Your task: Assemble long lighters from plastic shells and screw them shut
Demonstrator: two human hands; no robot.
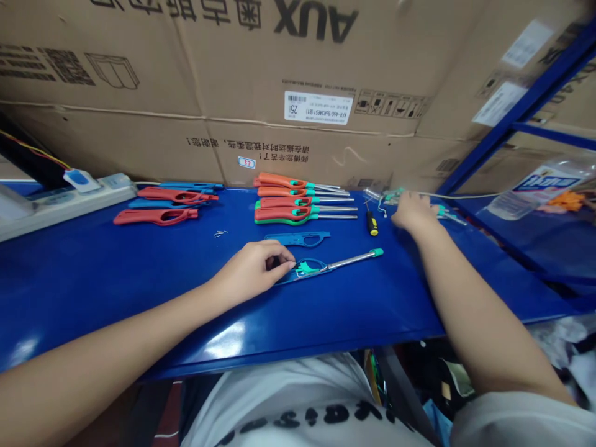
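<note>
My left hand [254,268] rests on the blue shelf top [139,279], fingers curled and pressing down on the handle end of a half-built long-nosed lighter [326,266], whose blue shell, teal insert and metal tube point right. A loose blue shell half [298,238] lies just behind it. My right hand [412,211] reaches to the back right and closes over a small heap of teal and metal parts [388,196]; what its fingers grip is hidden. A small yellow-and-black screwdriver [372,223] lies left of that hand.
Several finished orange-and-green lighters [298,198] lie stacked at the back middle, red and blue shell halves [162,205] at the back left. A white power strip [65,195] sits far left. Cardboard boxes [279,74] wall the back. A plastic bag [540,186] lies on the right shelf.
</note>
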